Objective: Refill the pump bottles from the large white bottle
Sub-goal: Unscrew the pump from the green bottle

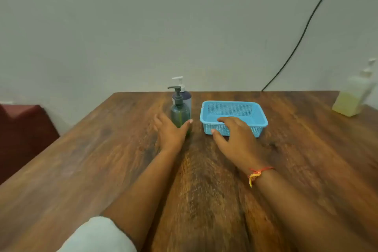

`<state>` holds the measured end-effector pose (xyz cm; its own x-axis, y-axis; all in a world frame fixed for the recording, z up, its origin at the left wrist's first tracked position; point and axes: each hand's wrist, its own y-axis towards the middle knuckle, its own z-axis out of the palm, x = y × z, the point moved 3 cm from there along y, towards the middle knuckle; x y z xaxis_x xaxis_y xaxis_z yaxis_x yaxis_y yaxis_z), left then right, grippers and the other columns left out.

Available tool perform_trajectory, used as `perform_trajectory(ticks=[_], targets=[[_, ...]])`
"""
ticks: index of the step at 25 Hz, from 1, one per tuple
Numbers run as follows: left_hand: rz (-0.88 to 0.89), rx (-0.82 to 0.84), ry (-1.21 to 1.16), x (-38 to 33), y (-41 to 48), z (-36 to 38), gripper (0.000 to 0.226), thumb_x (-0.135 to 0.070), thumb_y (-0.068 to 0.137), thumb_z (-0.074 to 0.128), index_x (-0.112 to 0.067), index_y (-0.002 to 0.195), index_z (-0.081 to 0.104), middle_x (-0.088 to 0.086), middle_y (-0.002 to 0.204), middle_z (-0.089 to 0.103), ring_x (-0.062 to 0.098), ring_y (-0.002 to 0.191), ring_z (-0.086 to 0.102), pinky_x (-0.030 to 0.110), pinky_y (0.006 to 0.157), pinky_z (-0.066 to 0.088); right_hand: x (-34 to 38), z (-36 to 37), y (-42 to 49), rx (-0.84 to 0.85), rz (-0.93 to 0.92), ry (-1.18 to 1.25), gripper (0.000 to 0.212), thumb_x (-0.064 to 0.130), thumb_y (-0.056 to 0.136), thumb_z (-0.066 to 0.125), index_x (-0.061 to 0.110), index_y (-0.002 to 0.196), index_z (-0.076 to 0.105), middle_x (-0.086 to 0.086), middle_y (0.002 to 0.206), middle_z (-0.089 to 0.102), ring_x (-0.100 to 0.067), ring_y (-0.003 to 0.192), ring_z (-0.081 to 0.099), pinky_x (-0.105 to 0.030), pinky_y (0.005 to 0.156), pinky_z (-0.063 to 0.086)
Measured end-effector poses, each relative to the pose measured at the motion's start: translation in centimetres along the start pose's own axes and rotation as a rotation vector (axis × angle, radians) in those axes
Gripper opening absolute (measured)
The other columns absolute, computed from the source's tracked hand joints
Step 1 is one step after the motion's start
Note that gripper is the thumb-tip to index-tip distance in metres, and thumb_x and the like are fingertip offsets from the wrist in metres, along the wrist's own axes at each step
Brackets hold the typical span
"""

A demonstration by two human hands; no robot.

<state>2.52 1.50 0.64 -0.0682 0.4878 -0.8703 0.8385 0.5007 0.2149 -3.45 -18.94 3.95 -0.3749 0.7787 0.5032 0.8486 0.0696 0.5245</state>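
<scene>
Straddling basket (232,108) rim w/ R hand (235,139), L hand (170,133) by green bottle (180,113).

Bench (102,159): brown wood grain, smooth, low sheen. Front pump bottle (180,115): translucent green plastic, glossy; its pump head (176,89) is dark grey plastic, matt. Rear pump bottle (187,97): bluish translucent plastic, white plastic pump. Basket (260,117): light blue plastic, perforated walls, smooth rim. Wall (143,26): matt paint. Wrist thread (255,174): red-orange fibre. Sleeve (98,235): white cloth.
</scene>
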Motion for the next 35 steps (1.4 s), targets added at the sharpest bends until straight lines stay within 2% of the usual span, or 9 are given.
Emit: perform_trajectory(ticks=[3,7,10,13,17,22,26,30,35], targets=[[0.111,0.131,-0.060,-0.4,0.1,0.0,0.108,-0.052,0.072,0.084,-0.032,0.155,0.019,0.002,0.161,0.031,0.029,0.146,0.036,0.056,0.113,0.041,1.5,0.2,-0.7,0.039,0.005,0.074,0.048,0.043,0.096,0.061,0.020,0.138,0.056,0.000,0.134,0.059,-0.017,0.122,0.054,-0.024,0.094,0.041],[0.172,0.134,-0.123,-1.7,-0.1,-0.3,0.079,-0.041,0.079,0.083,-0.030,0.145,0.040,0.000,0.146,0.054,0.026,0.132,0.053,0.049,0.107,0.048,2.0,0.6,-1.2,0.118,0.049,0.142,0.050,0.043,0.095,0.062,0.024,0.141,0.053,0.001,0.136,0.059,-0.015,0.121,0.057,-0.029,0.097,0.046],[0.158,0.139,-0.193,-2.4,-1.7,-1.3,0.071,-0.038,0.081,0.082,-0.031,0.141,0.044,-0.003,0.141,0.056,0.021,0.126,0.056,0.043,0.103,0.052,1.6,0.7,-2.0,0.178,0.129,0.225,0.053,0.042,0.095,0.064,0.028,0.144,0.049,0.003,0.139,0.059,-0.012,0.121,0.058,-0.029,0.098,0.048],[0.205,0.304,-0.333,-3.2,-4.8,-2.1,0.059,-0.032,0.086,0.080,-0.031,0.134,0.046,-0.010,0.129,0.058,0.011,0.118,0.058,0.021,0.087,0.056,0.9,0.7,-3.0,0.192,0.201,0.341,0.060,0.037,0.094,0.067,0.030,0.148,0.043,0.004,0.140,0.055,-0.008,0.118,0.056,-0.026,0.096,0.047],[0.310,0.489,-0.369,-3.9,-9.0,-2.9,0.062,-0.026,0.087,0.077,-0.024,0.140,0.044,-0.006,0.132,0.058,0.009,0.119,0.059,0.023,0.092,0.055,0.2,-0.1,-4.7,0.261,0.199,0.505,0.075,0.027,0.088,0.076,0.031,0.150,0.035,0.014,0.130,0.051,-0.005,0.119,0.056,-0.022,0.094,0.052],[0.401,0.618,-0.269,-3.8,-12.9,-2.5,0.062,-0.025,0.085,0.079,-0.037,0.136,0.045,-0.024,0.121,0.057,-0.015,0.108,0.057,0.007,0.084,0.048,-1.1,-0.8,-6.6,0.262,0.175,0.527,0.083,0.019,0.078,0.082,0.039,0.145,0.037,0.015,0.129,0.056,-0.007,0.119,0.060,-0.037,0.100,0.055],[0.500,0.576,-0.281,-3.8,-14.0,-2.1,0.050,-0.035,0.090,0.074,-0.035,0.135,0.050,-0.024,0.123,0.059,-0.011,0.113,0.058,0.013,0.092,0.049,-1.6,-0.7,-7.5,0.216,0.146,0.550,0.079,0.024,0.077,0.083,0.047,0.139,0.039,0.019,0.129,0.056,-0.007,0.121,0.058,-0.037,0.100,0.054],[0.450,0.526,-0.460,-4.1,-13.6,-2.1,0.041,-0.038,0.097,0.063,-0.022,0.135,0.060,-0.008,0.129,0.066,0.008,0.119,0.064,0.039,0.098,0.057,-1.5,-0.5,-7.6,0.236,0.107,0.567,0.079,0.039,0.075,0.080,0.049,0.141,0.037,0.012,0.138,0.054,-0.010,0.125,0.056,-0.037,0.099,0.054],[0.382,0.569,-0.602,-4.8,-13.4,-2.6,0.036,-0.016,0.103,0.054,-0.008,0.137,0.060,0.004,0.131,0.065,0.006,0.117,0.065,0.021,0.085,0.057,-1.4,-0.2,-7.4,0.266,0.107,0.591,0.084,0.046,0.073,0.080,0.052,0.142,0.034,0.024,0.128,0.053,-0.008,0.123,0.056,-0.039,0.101,0.054]])
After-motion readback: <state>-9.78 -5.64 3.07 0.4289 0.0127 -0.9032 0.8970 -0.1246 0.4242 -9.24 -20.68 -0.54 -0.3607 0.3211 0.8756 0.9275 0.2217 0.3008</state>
